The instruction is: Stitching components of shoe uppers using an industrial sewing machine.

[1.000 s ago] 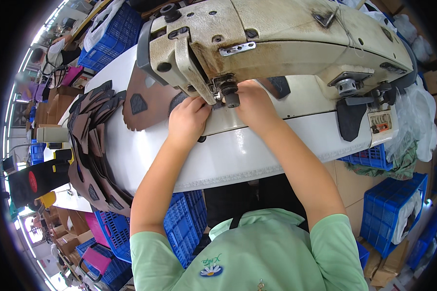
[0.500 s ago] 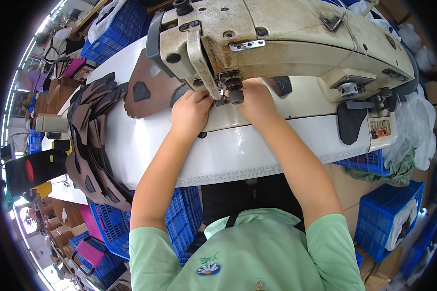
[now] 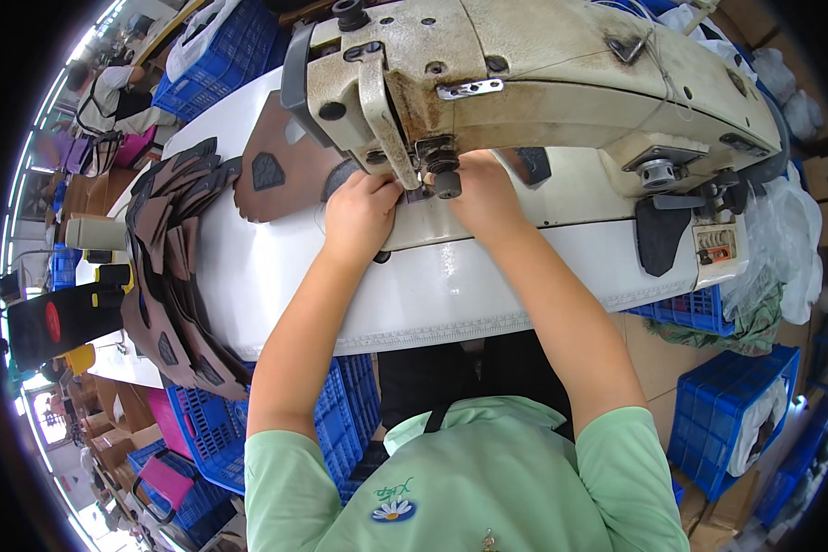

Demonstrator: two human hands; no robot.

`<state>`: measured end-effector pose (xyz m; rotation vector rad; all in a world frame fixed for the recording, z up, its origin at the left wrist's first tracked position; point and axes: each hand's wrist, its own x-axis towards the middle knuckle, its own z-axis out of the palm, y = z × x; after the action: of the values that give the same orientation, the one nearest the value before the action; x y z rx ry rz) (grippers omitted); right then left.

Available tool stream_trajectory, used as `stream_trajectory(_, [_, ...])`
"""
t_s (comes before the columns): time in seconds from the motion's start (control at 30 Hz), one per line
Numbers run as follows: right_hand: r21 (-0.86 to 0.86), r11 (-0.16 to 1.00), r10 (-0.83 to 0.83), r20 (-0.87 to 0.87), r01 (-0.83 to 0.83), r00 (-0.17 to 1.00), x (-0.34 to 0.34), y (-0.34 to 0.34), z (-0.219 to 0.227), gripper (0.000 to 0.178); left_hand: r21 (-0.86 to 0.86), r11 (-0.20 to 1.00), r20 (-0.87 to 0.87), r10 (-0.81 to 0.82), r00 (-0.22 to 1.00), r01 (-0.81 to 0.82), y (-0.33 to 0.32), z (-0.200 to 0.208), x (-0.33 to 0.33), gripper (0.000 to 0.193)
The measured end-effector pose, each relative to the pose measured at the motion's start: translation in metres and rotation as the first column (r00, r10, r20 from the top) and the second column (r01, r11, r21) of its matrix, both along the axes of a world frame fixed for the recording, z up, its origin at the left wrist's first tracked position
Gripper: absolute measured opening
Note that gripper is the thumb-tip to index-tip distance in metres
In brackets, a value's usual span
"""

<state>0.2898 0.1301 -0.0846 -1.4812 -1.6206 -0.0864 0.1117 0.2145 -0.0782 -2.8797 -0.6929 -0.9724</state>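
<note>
A worn cream sewing machine [image 3: 561, 83] spans the top of the view over a white table [image 3: 276, 267]. My left hand [image 3: 361, 216] and my right hand [image 3: 483, 198] press down side by side under the machine's needle bar [image 3: 437, 170], fingers curled on a brown leather piece [image 3: 281, 170] that runs out to the left of the needle. How much of the piece lies beneath the hands is hidden. A fanned stack of brown leather pieces [image 3: 170, 267] lies along the table's left edge.
Blue plastic crates stand under the table [image 3: 340, 432] and at the right [image 3: 736, 423]. A black device with a red button [image 3: 51, 322] sits at the far left. Another person [image 3: 110, 87] works at the upper left. Crumpled plastic bags [image 3: 782, 239] hang at the right.
Both hands have stayed at the needle. The view has shifted slightly, with the machine and the brown piece sliding a little to the right in the picture.
</note>
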Motion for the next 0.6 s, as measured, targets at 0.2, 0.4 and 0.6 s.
stream_trajectory(0.2, [-0.072, 0.997, -0.013, 0.014, 0.014, 1.0, -0.0016, -0.0014, 0.0027, 0.004, -0.012, 1.0, -0.005, 0.012, 1.0, -0.012, 0.0012, -0.0027, -0.0029, 0.011])
stream_trajectory(0.4, [-0.025, 1.0, -0.009, 0.012, 0.009, 1.0, -0.0015, -0.0009, 0.0016, 0.005, -0.021, 1.0, 0.003, 0.001, 1.0, -0.001, 0.0011, -0.0009, -0.0022, 0.01])
stream_trajectory(0.6, [-0.063, 0.998, 0.004, 0.021, -0.002, 1.0, -0.0009, -0.0002, 0.0021, 0.004, -0.031, 0.999, -0.009, 0.017, 1.0, -0.017, 0.0009, -0.0008, -0.0031, 0.01])
